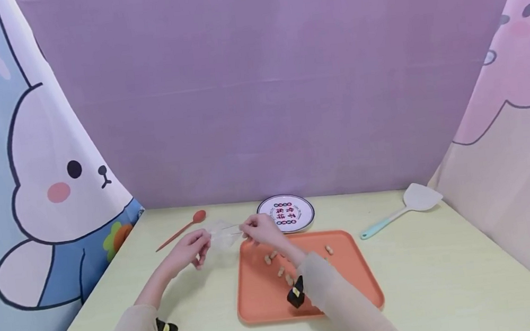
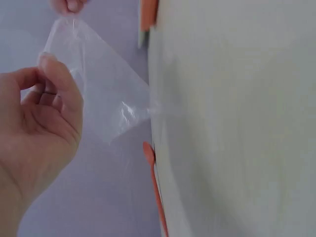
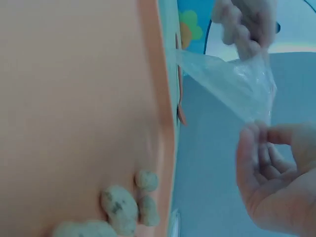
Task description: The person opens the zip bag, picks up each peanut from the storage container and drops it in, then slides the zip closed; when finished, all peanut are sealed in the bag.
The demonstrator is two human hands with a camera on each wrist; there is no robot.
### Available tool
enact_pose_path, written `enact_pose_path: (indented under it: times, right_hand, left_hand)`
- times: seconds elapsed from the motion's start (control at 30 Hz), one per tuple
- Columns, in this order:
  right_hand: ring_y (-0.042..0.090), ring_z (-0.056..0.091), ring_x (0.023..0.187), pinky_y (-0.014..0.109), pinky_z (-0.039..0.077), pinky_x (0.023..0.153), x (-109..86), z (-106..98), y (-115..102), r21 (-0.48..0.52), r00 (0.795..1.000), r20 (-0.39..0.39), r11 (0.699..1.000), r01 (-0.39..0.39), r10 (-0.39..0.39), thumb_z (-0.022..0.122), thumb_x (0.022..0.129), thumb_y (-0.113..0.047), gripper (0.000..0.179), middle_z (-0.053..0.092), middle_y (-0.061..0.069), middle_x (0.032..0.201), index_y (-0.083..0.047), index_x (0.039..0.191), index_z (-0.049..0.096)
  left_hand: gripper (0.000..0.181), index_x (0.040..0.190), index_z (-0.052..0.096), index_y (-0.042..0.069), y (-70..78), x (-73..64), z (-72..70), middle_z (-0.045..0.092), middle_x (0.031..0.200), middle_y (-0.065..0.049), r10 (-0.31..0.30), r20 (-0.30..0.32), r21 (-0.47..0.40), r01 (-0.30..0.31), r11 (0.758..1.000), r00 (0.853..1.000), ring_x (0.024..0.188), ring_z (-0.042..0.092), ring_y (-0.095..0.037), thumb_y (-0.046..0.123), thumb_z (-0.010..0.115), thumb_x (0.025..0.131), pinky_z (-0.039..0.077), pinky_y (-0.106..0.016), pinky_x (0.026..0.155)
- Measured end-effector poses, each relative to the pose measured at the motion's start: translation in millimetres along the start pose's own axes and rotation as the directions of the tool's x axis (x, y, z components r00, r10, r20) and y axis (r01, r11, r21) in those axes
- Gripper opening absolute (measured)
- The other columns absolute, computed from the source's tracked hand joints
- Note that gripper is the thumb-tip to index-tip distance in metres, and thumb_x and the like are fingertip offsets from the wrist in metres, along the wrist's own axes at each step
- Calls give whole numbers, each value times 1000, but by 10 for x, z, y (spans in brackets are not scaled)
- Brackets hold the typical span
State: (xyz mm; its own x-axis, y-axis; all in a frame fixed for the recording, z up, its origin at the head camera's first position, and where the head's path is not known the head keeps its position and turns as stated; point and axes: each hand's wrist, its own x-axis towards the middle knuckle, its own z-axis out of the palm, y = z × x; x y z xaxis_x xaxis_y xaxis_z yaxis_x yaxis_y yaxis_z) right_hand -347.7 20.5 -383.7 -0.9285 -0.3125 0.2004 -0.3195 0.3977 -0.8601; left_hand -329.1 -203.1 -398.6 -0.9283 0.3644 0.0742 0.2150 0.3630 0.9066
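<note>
A clear plastic bag (image 1: 224,235) is stretched between both hands above the table, left of the orange tray (image 1: 255,315). My left hand (image 1: 189,251) pinches one end of its edge between thumb and fingers. At the other end, my right hand (image 1: 262,229) pinches the edge over the tray's far left corner. In the left wrist view the bag (image 2: 98,84) hangs down in a loose point and looks flat, with nothing visible inside. Several peanuts in their shells (image 3: 120,210) lie on the tray, partly hidden by the right arm in the head view.
A red spoon (image 1: 199,216) lies at the back left of the table. Behind the tray sits a white plate (image 1: 304,212) with printed characters and a dark rim. To the right lies a spatula (image 1: 419,197) with a mint handle. A purple cloth (image 1: 277,89) hangs along the back.
</note>
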Motion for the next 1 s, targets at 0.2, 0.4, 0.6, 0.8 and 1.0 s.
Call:
enact_pose_path:
  times: [0.2, 0.4, 0.6, 0.8, 1.0]
  right_hand:
    - [35, 68, 68, 46, 58, 61, -26, -28, -29, 25, 1000, 18, 1000, 8, -9, 56, 88, -6, 13, 69, 19, 78, 4, 89, 66]
    - [37, 69, 69, 42, 58, 61, -26, -1, -33, 97, 999, 7, 994, -51, 51, 59, 85, -1, 13, 69, 19, 74, 10, 90, 65]
    - [36, 69, 69, 44, 58, 63, -15, -5, -41, 111, 997, 32, 991, -71, 68, 61, 87, -4, 17, 69, 20, 76, 7, 99, 67]
    - [29, 69, 65, 39, 59, 59, -31, -19, -70, 120, 994, 79, 990, -79, 70, 62, 87, -5, 16, 69, 19, 76, 5, 97, 68]
    - [13, 64, 56, 40, 59, 63, -38, -34, -102, 185, 988, 132, 978, -99, 75, 62, 88, -7, 19, 69, 17, 76, 6, 101, 68]
  left_hand:
    - [32, 77, 49, -1, 43, -28, -1, 49, 56, -1, -6, -54, 54, 9, 999, 999, 46, 50, -13, 24, 47, 98, 49, -28, 43]
    - [30, 78, 54, -3, 104, -47, 28, 50, 56, 0, 37, -80, 128, -27, 991, 996, 46, 45, -10, 20, 50, 97, 44, -23, 43]
    - [20, 73, 61, 13, 112, -16, 94, 55, 64, 5, 221, -119, 355, -166, 920, 968, 57, 50, -8, 24, 63, 90, 45, -22, 50]
    - [46, 97, 56, 3, 28, -11, 117, 56, 99, -12, 382, -171, 500, -254, 828, 908, 94, 52, -24, 26, 83, 69, 49, -39, 82]
    - [124, 147, 9, -2, -67, -30, 113, 40, 137, -26, 330, -87, 529, -238, 815, 940, 127, 36, -41, 30, 90, 58, 34, -57, 105]
